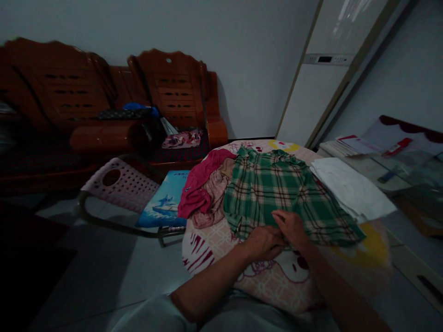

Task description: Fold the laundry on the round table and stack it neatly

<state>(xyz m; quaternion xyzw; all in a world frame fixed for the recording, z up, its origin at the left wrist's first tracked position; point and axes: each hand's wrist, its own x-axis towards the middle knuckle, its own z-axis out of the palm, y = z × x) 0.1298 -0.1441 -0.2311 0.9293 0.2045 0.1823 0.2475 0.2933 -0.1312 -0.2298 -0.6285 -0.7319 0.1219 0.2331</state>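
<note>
A green plaid shirt (270, 180) with dark and cream lines is spread over a round table (228, 237) with a patterned cloth. At its near edge, my left hand (265, 243) is closed, the fingers curled down at the fabric. Just to the right, my right hand (291, 227) reaches in with its fingers bent together on the same edge; the fingertips are partly hidden. The two hands almost touch. Left of the shirt lie a crumpled magenta garment (204, 189) and a pinkish patterned garment (216, 196). A folded white cloth (353, 189) rests to the right.
Left of the table stands a woven chair (121, 180) with a blue cushion (166, 200). A carved wooden bench (173, 92) lines the back wall, near a tall white air conditioner (318, 83). At the right, a side table (367, 166) holds papers and a red object (398, 146).
</note>
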